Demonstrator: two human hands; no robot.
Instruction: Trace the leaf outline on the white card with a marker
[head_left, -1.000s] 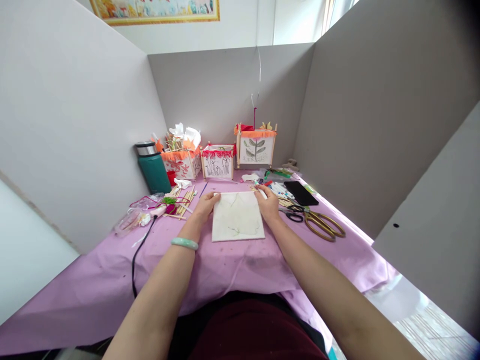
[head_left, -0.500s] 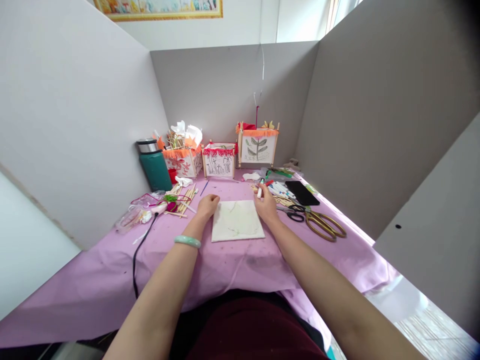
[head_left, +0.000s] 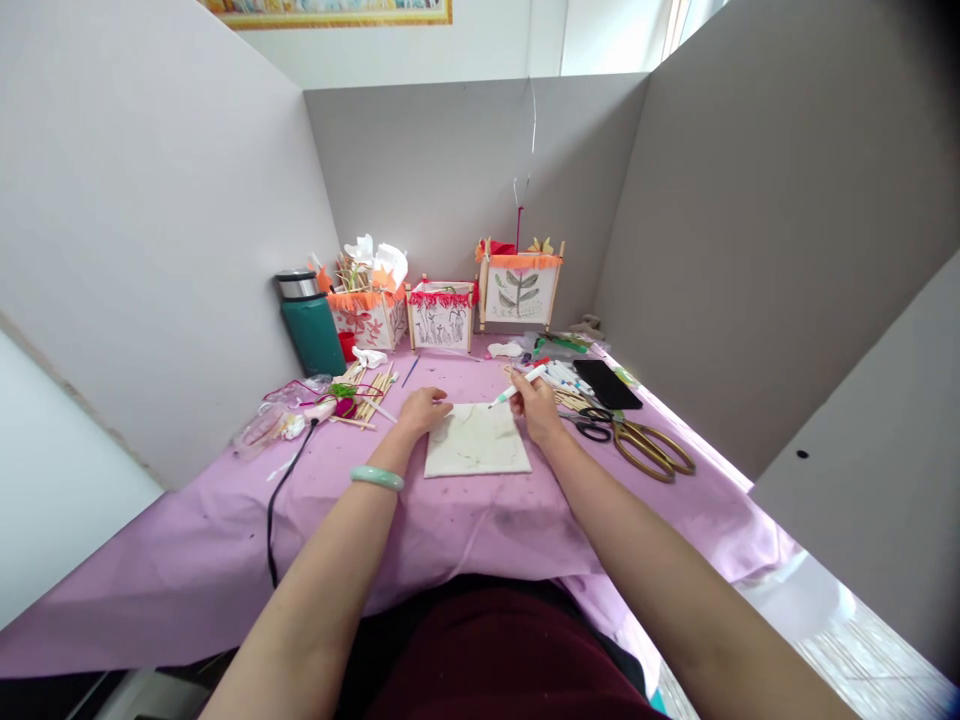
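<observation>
A white square panel [head_left: 480,446] with faint greenish line drawing lies flat on the cloth in front of me. My right hand [head_left: 535,404] pinches a white marker pen [head_left: 523,384], its green-collared tip pointing left and down over the panel's far edge. I cannot tell whether the tip touches the surface. At the panel's far left corner rests my left hand [head_left: 426,411], fingers stretched out over the edge and holding nothing. A pale green bangle [head_left: 377,478] circles my left wrist.
Black scissors [head_left: 594,430], large gold-handled scissors [head_left: 646,448] and a black phone [head_left: 609,384] lie right. Several markers [head_left: 564,378] lie beyond my right hand. Left are wooden sticks [head_left: 375,392], a cord [head_left: 277,505] and a green bottle [head_left: 311,325]. Decorated boxes [head_left: 441,318] stand behind.
The marker has swung from nearly upright to slanting, its green-collared tip now toward the panel. My left fingers have uncurled and reach onto the panel's corner.
</observation>
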